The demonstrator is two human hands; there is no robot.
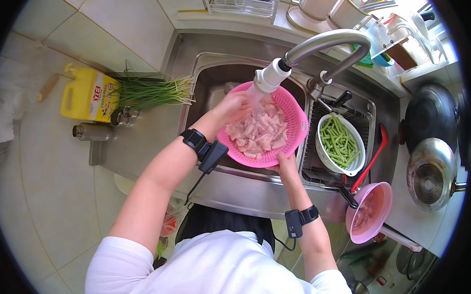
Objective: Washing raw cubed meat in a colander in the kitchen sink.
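My right hand point(284, 163) grips the near rim of a pink plastic colander point(295, 115), its fingers partly hidden beneath. Pale pink pieces of raw meat point(258, 132) lie inside. The colander is held over the left basin of a steel sink point(213, 79). Water runs onto the meat from the white spray head point(271, 76) of a curved faucet point(329, 37). At the colander's upper left, my left hand point(236, 106) is in the stream beside the meat, fingers loosely extended and holding nothing that I can see.
Right of the basin, a white basket point(360, 164) of cut green beans point(338, 141) stands on a wire rack. Farther right are a red ladle point(376, 157), a pink bowl point(386, 204) with meat in liquid, and pans point(431, 175). Green stalks point(152, 91) and a yellow jug point(89, 93) lie left.
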